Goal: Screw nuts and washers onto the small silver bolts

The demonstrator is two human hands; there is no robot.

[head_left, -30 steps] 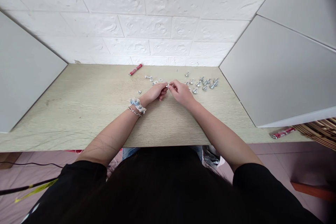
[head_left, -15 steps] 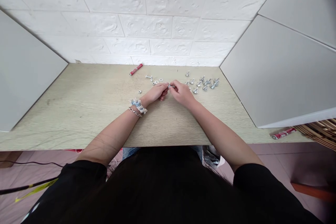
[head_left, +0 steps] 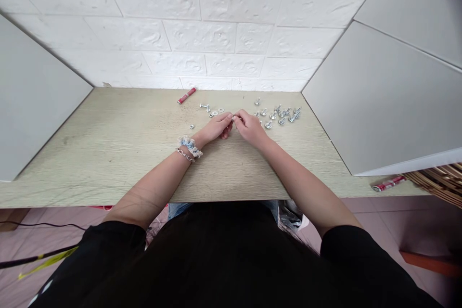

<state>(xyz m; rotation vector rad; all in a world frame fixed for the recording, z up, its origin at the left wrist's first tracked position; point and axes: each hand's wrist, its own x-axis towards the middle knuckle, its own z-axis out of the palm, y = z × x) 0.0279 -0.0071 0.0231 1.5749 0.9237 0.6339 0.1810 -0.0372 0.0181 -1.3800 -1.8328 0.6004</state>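
Observation:
Both hands meet over the table (head_left: 119,144), fingertips almost touching. My left hand (head_left: 217,128) is closed in a pinch on a small silver bolt (head_left: 234,117), mostly covered by the fingers. Thumb and forefinger of my right hand (head_left: 250,126) close on the same bolt from the other side; whether a nut or washer is on it cannot be made out. Just left of my left hand lie two loose bolts (head_left: 205,107), washers (head_left: 215,113) and a nut (head_left: 192,126). Beyond my right hand stand several bolts fitted with washers (head_left: 273,115).
A red tube-shaped item (head_left: 186,96) lies near the white brick-pattern wall (head_left: 216,38). Grey panels (head_left: 390,101) flank the table on both sides. At the right front edge are another red tube-shaped item (head_left: 389,184) and a woven basket (head_left: 438,180).
The fingers of my right hand have shifted slightly around the bolt, and less of it shows between the hands. The loose parts on the table lie as before.

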